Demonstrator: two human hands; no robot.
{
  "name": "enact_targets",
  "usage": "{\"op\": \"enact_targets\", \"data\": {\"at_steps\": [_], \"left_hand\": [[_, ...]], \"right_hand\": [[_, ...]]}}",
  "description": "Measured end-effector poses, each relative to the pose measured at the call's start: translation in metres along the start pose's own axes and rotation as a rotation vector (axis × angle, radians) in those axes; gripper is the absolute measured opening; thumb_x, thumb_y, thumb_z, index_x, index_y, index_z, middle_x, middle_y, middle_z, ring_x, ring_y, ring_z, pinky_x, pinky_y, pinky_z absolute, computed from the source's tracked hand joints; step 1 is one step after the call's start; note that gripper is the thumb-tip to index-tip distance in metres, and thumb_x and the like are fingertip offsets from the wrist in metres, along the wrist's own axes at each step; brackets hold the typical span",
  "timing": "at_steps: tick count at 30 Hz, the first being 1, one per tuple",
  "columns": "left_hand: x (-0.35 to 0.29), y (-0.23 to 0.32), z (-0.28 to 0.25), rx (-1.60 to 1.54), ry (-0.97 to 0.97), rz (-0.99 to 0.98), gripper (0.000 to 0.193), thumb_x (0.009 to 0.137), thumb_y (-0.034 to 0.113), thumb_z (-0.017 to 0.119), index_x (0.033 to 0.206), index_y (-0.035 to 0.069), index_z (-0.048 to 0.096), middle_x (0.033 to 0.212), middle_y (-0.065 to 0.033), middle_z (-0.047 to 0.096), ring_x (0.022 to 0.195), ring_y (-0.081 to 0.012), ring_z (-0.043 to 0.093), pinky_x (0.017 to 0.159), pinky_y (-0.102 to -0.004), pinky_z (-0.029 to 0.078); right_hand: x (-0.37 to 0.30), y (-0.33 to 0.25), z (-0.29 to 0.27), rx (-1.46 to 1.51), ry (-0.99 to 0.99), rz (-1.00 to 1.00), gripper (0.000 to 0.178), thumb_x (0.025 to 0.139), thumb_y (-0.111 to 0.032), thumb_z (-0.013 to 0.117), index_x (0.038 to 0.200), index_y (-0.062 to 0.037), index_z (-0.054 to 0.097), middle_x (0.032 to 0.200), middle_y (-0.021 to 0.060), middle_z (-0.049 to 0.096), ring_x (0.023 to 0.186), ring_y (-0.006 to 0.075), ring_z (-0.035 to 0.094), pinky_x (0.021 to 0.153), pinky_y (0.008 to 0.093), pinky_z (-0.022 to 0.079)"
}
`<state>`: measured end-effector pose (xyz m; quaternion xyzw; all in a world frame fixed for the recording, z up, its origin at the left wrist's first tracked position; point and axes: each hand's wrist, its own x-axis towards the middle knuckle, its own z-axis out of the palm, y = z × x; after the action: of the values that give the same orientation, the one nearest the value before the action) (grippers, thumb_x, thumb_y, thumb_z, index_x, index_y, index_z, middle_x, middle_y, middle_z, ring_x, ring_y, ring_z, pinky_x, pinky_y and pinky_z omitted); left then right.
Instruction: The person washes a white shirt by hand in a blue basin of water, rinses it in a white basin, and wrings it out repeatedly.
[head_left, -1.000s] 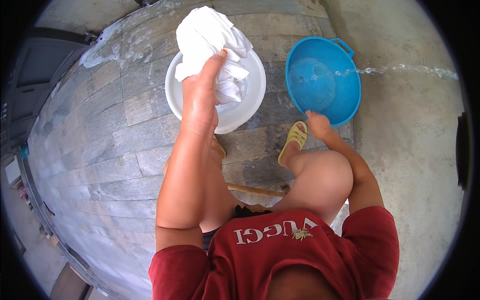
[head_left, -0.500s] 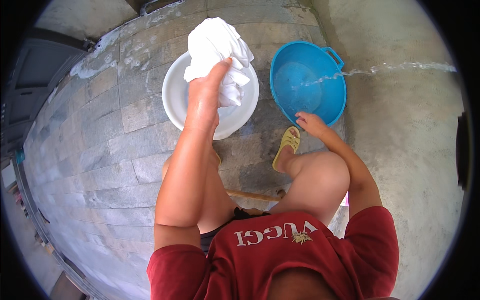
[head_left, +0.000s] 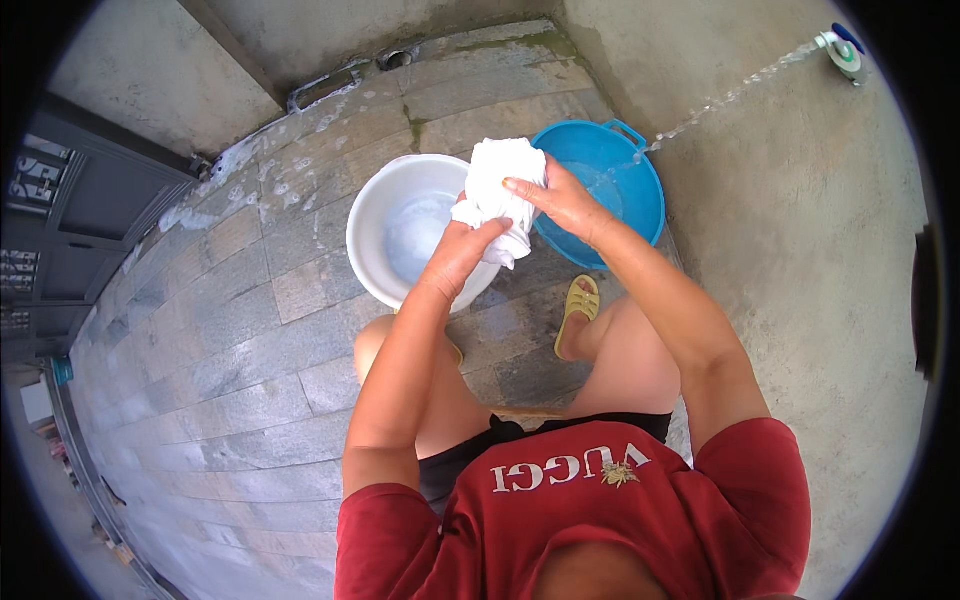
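Note:
A bunched white cloth (head_left: 500,185) is held up in both my hands, over the gap between two basins. My left hand (head_left: 462,255) grips its lower left side, thumb across the front. On the upper right, my right hand (head_left: 562,200) is closed on the same cloth, its thumb pressed to the front. The white basin (head_left: 368,240) on the left has pale, cloudy water in it. The blue basin (head_left: 655,205) on the right takes a stream of water (head_left: 715,103). How the cloth is folded I cannot tell.
A tap (head_left: 842,55) on the right wall pours the stream. Grey stone tiles (head_left: 230,330) cover the floor, with suds along the far left edge. A drain pipe (head_left: 397,60) opens at the back wall, and a dark gate (head_left: 90,210) stands at left. My slippered foot (head_left: 578,315) is near the blue basin.
My left hand has brought the white cloth nearer and to the right, away from above the white basin. My right hand has left the blue basin's rim and taken hold of the cloth.

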<state>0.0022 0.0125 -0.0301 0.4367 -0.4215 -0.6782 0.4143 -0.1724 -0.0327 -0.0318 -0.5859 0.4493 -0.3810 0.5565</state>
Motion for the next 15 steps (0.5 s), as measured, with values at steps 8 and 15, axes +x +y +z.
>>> {"op": "enact_targets", "data": {"at_steps": [8,15], "left_hand": [[-0.054,0.082,-0.01,0.185,0.007,0.035,0.047,0.08,0.024,0.071,0.117,-0.001,0.057,0.108,-0.0082,0.064,0.1,-0.0162,0.059,0.089,-0.0299,0.043],[-0.096,0.168,-0.028,0.357,0.27,0.024,0.041,0.087,0.041,0.059,0.11,0.007,0.061,0.097,-0.0006,0.065,0.083,-0.0104,0.062,0.066,-0.0234,0.049]], "right_hand": [[-0.055,-0.058,-0.015,-0.209,0.029,-0.171,0.042,0.093,-0.031,0.056,0.118,0.0014,0.053,0.107,0.0074,0.061,0.097,0.0136,0.056,0.085,0.0286,0.045],[-0.101,-0.151,-0.071,0.251,0.15,-0.038,0.027,0.088,-0.033,0.061,0.098,-0.0074,0.061,0.08,0.001,0.061,0.069,0.0066,0.055,0.051,0.0225,0.041]]}}
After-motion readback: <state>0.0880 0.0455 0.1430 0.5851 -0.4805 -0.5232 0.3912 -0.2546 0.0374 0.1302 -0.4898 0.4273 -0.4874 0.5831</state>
